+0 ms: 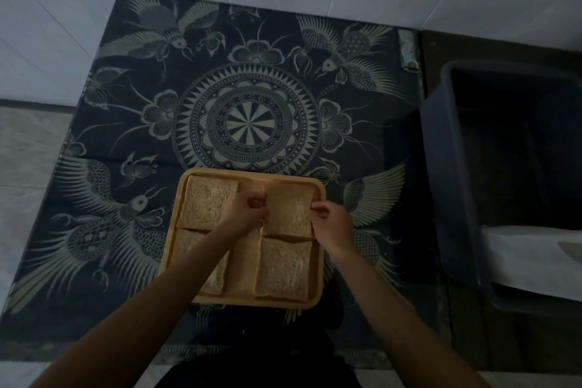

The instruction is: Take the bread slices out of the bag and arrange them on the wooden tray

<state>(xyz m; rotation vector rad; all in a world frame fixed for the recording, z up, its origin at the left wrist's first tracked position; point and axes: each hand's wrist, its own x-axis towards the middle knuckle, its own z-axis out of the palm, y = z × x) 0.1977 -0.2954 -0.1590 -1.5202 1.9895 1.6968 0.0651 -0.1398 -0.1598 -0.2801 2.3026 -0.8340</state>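
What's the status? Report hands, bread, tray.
Both hands on far right slice. Four slices on tray. No bag visible. Nothing blocking.

Both hands are down on the wooden tray [319, 261], pinching the far-right bread slice [288, 214] by its side edges: the left hand [244, 213] has its grip on the left edge, the right hand [330, 220] on the right. A second slice [208, 205] lies just left of the left grip, a third [282, 268] sits just nearer than the held one, and a fourth [214, 277] shows partly under the left forearm. The tray rests on a dark patterned cloth [245, 104], with a dark bin [456, 167] well off beyond the right grip.
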